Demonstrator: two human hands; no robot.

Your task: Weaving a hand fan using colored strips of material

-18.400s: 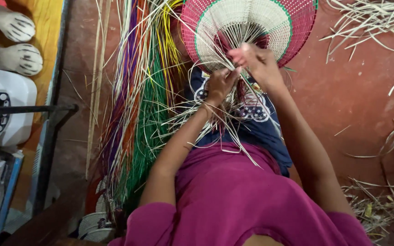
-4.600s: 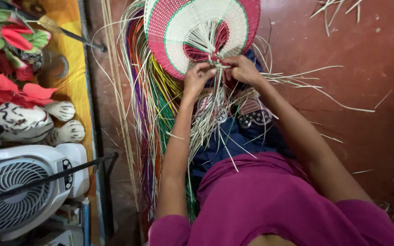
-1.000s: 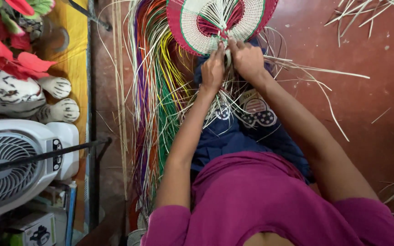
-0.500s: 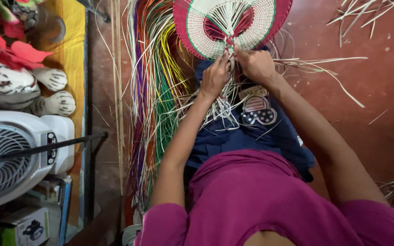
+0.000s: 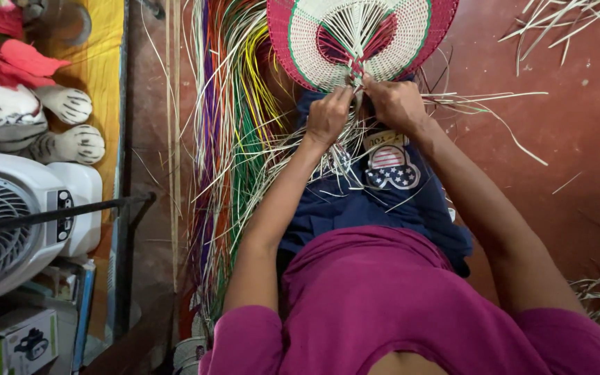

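Both grips are closing on pale strands at the lower edge of the woven fan (image 5: 362,42): the left hand (image 5: 328,114) is pinching a bundle of straw-coloured strips between curled fingers, and the right hand (image 5: 396,104) is clamping the neighbouring strips just beside it, the two hands almost touching. The fan, cream in the middle with green and red bands at its rim, is lying at the top of the view, past the person's lap, over the dark blue cloth (image 5: 376,201), which is bearing a small cream label and a red, white and blue patch. Loose coloured reeds (image 5: 234,139) are fanning out on the red floor (image 5: 578,139) to the left of the arms. A small green and white box (image 5: 15,344) is sitting at the bottom left corner, below the white fan heater (image 5: 15,222). Compared with half a second earlier, the view is sitting slightly lower and the hands are staying at the same spot on the weave.
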